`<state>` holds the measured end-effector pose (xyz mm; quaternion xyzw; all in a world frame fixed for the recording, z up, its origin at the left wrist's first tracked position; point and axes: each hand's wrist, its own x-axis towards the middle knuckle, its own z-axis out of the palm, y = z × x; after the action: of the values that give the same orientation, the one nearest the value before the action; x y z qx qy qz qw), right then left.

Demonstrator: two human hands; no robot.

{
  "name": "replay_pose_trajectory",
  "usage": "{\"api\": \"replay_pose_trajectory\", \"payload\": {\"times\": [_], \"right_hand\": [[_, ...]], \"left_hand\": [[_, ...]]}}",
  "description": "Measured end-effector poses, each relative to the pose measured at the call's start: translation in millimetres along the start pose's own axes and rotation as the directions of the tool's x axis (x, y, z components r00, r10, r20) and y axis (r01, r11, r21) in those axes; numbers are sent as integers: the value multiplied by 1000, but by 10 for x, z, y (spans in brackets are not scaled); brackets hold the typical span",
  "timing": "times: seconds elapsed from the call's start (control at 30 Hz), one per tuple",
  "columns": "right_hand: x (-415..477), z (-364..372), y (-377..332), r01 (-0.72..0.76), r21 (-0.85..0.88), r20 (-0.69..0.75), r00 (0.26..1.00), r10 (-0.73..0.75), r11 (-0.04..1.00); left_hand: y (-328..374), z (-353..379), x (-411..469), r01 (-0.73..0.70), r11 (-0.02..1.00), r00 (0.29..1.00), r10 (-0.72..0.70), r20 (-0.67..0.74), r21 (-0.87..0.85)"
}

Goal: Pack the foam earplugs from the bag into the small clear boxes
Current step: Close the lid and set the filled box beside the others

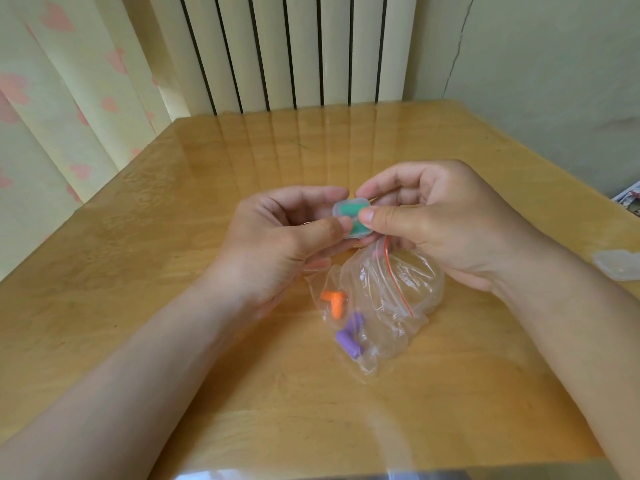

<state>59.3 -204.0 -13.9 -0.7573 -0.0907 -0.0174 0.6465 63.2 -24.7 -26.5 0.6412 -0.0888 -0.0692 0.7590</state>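
1. Head view: a small clear box (350,218) with green earplugs (344,209) inside is pinched between the left hand (277,237) and the right hand (440,220), both thumbs pressed on its top. It is judged to be in the course of being closed.
2. Just below both hands, the bag (381,306) lies with orange earplugs (334,301) and purple earplugs (349,336) left inside.
3. Next, the lid likely needs to be snapped shut, the box set down, and another pair drawn out.
4. A second clear box (618,265), well right of the right hand, is cut off by the frame edge. Whether the held lid is latched cannot be made out.
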Motion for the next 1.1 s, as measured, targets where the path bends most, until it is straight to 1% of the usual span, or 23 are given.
{"api": "replay_pose_trajectory", "payload": {"times": [0.23, 0.3, 0.37, 0.43, 0.5, 0.6, 0.67, 0.73, 0.9, 1.03, 1.1], "right_hand": [[-21, -12, -33, -55, -15, 36, 998, 56, 998], [-32, -21, -54, -120, 9, 69, 990, 120, 993], [-40, -44, -77, -212, 29, 134, 969, 207, 977], [-48, -82, -105, -304, 16, 230, 928, 293, 952], [-60, -117, -120, -381, -21, 350, 863, 364, 924], [-86, -132, -123, -467, -48, 505, 751, 425, 883], [-87, -132, -127, -498, -49, 536, 719, 443, 866], [-69, -129, -122, -502, -44, 506, 734, 453, 864], [-38, -94, -91, -474, -45, 286, 837, 466, 879], [-4, -8, 14, -384, -159, 52, 917, 396, 910], [14, 34, 78, -334, -216, -26, 941, 336, 918]], "left_hand": [[-26, -8, 7, -32, 999, 998, 33, 49, -26], [-38, -22, 13, -22, 999, 997, 24, 77, -27], [-40, -22, 6, -16, 1000, 994, 15, 111, 15], [-38, -13, -8, -27, 996, 989, 14, 144, 85], [-34, -9, -9, -55, 987, 988, 31, 154, 153], [-25, -23, 11, -84, 978, 993, 66, 98, 189], [-33, -31, 25, -103, 968, 994, 95, 45, 229], [-60, -26, 30, -130, 946, 991, 131, 18, 298], [-121, -25, 47, -235, 847, 957, 288, -40, 477], [-102, -40, 47, -276, 785, 927, 369, -62, 555], [-99, -62, 61, -290, 749, 913, 403, -63, 595]]}}
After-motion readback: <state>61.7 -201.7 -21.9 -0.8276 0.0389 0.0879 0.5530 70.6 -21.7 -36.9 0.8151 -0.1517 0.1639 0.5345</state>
